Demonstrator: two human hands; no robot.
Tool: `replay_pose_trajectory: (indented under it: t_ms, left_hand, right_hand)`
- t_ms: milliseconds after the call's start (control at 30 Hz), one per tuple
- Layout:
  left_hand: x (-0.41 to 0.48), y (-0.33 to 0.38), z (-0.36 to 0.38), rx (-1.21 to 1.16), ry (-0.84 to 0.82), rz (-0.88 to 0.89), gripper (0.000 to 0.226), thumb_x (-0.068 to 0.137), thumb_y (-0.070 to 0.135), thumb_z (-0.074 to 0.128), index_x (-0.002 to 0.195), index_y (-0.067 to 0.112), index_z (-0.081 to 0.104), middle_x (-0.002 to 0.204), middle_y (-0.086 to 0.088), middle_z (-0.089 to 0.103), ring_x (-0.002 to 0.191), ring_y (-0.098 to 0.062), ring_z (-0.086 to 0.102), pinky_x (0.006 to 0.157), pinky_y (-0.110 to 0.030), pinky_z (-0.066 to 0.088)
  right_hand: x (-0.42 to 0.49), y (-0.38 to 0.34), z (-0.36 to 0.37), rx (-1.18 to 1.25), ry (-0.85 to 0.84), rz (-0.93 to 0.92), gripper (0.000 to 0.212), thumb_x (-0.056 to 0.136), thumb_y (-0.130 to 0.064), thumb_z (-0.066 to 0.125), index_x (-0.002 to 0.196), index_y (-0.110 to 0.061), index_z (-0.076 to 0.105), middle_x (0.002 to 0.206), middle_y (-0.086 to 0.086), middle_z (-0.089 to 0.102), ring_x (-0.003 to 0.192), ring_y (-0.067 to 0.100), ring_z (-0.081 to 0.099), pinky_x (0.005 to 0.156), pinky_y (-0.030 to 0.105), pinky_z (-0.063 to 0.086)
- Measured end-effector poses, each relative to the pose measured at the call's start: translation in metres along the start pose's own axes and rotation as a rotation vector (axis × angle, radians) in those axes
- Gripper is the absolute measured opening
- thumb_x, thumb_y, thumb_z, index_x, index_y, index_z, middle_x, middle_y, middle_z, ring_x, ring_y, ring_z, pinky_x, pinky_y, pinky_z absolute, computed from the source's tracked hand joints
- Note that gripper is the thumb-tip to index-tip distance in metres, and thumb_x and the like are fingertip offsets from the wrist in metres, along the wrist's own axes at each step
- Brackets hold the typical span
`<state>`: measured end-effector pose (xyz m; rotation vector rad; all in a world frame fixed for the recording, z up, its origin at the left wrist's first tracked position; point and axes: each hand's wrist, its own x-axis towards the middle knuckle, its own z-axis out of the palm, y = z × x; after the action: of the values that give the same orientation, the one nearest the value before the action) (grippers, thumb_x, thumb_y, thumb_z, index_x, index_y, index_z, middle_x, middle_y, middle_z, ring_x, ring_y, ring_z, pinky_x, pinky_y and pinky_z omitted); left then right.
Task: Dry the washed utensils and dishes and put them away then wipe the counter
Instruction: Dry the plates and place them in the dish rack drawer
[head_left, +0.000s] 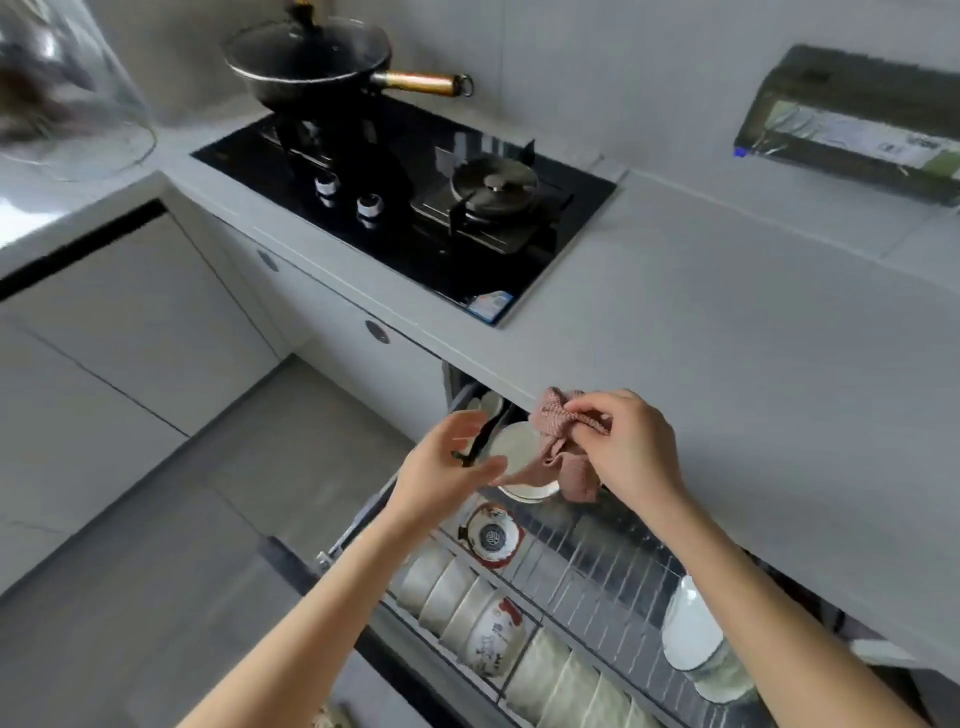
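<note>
Under the grey tabletop (727, 332), the right hand (631, 449) is pinching a soft cloth (558, 441) over a breakable white bowl (519, 452); the left hand (447, 467) is hanging loose beside it

A pink cloth (558, 441) is gripped by the right hand (626, 447) above an open dish drawer (587, 571); the left hand (447, 467) is held open beside a white bowl (519, 457).
</note>
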<state>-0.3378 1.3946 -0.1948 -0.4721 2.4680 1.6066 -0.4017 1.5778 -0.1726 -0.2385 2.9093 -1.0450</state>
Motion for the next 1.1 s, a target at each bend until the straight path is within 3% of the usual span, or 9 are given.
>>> replay_pose_trajectory:
  t_ms: [200,300,467,600,667,833,933,1033,1100]
  left_hand:
    - [-0.037,-0.05,-0.189,0.229,0.185,0.187,0.097,0.059,0.051,0.074,0.144,0.032,0.032,0.147,0.006,0.036,0.137,-0.01,0.029,0.113,-0.029,0.024]
    - [-0.062,-0.088,-0.294,0.233,0.239,0.187,0.103,0.051,0.056,0.072,0.144,0.031,0.033,0.144,0.008,0.038,0.135,-0.008,0.031,0.11,-0.021,0.024]
    - [-0.108,-0.131,-0.414,-0.378,0.303,0.119,0.085,0.07,0.028,0.082,0.138,0.043,0.033,0.125,0.018,0.056,0.106,0.009,0.058,0.087,-0.013,0.046]
    - [-0.124,-0.168,-0.496,-0.795,0.5,0.162,0.089,0.067,0.055,0.075,0.142,0.033,0.032,0.131,-0.002,0.059,0.115,-0.018,0.061,0.095,-0.044,0.049]
    - [-0.127,-0.182,-0.531,-0.984,0.597,0.239,0.083,0.068,0.053,0.077,0.135,0.017,0.043,0.124,-0.015,0.06,0.103,-0.031,0.065,0.084,-0.051,0.054]
    - [-0.137,-0.23,-0.621,-1.334,0.86,0.218,0.039,0.076,0.027,0.063,0.104,0.0,0.06,0.082,-0.013,0.068,0.065,-0.021,0.068,0.057,-0.028,0.057]
    - [-0.14,-0.263,-0.684,-1.55,0.859,0.096,0.024,0.074,0.031,0.064,0.071,0.008,0.059,0.049,0.003,0.056,0.041,-0.01,0.052,0.047,-0.017,0.045]
    - [-0.132,-0.283,-0.74,-1.487,0.803,-0.004,0.031,0.072,0.037,0.061,0.055,0.011,0.063,0.043,0.007,0.053,0.043,-0.007,0.047,0.063,-0.012,0.028]
    - [-0.12,-0.291,-0.776,-1.375,0.821,0.029,0.022,0.074,0.027,0.06,0.068,0.006,0.063,0.048,0.0,0.053,0.042,-0.009,0.047,0.054,-0.014,0.034]
  right_hand:
    - [-0.005,-0.204,0.091,0.316,-0.346,-0.245,0.019,0.079,-0.007,0.074,0.091,-0.021,0.071,0.087,-0.011,0.066,0.081,0.003,0.062,0.073,0.015,0.05]
    - [-0.014,-0.309,0.143,0.473,-0.532,-0.275,0.018,0.077,0.001,0.074,0.086,-0.014,0.072,0.07,-0.01,0.066,0.059,-0.004,0.06,0.055,0.01,0.046]
    - [-0.025,-0.439,0.215,0.831,-0.72,-0.177,0.021,0.08,0.01,0.063,0.083,-0.01,0.068,0.065,-0.003,0.069,0.059,0.007,0.062,0.05,0.017,0.046]
    - [-0.047,-0.535,0.279,0.98,-0.812,-0.123,0.024,0.08,0.015,0.06,0.082,-0.009,0.065,0.077,0.006,0.069,0.074,0.019,0.064,0.068,0.034,0.052]
    - [-0.071,-0.572,0.312,0.861,-0.816,-0.306,0.032,0.078,0.016,0.061,0.078,-0.015,0.068,0.081,0.004,0.072,0.079,0.018,0.067,0.077,0.04,0.055]
    - [-0.086,-0.636,0.4,0.372,-0.478,-1.095,0.026,0.074,-0.022,0.067,0.095,-0.035,0.075,0.115,-0.018,0.067,0.113,0.002,0.056,0.099,0.03,0.039]
    - [-0.068,-0.676,0.443,0.749,-0.78,-0.561,0.019,0.083,-0.033,0.07,0.102,-0.033,0.069,0.12,-0.017,0.062,0.119,0.0,0.051,0.101,0.024,0.038]
    - [-0.047,-0.721,0.511,0.928,-1.359,0.049,0.085,0.063,-0.065,0.072,0.134,-0.029,0.043,0.128,0.004,0.056,0.119,0.028,0.054,0.103,0.05,0.038]
    - [-0.038,-0.755,0.563,1.108,-1.841,0.277,0.095,0.063,-0.074,0.067,0.139,-0.023,0.042,0.135,0.015,0.053,0.125,0.039,0.049,0.107,0.067,0.025]
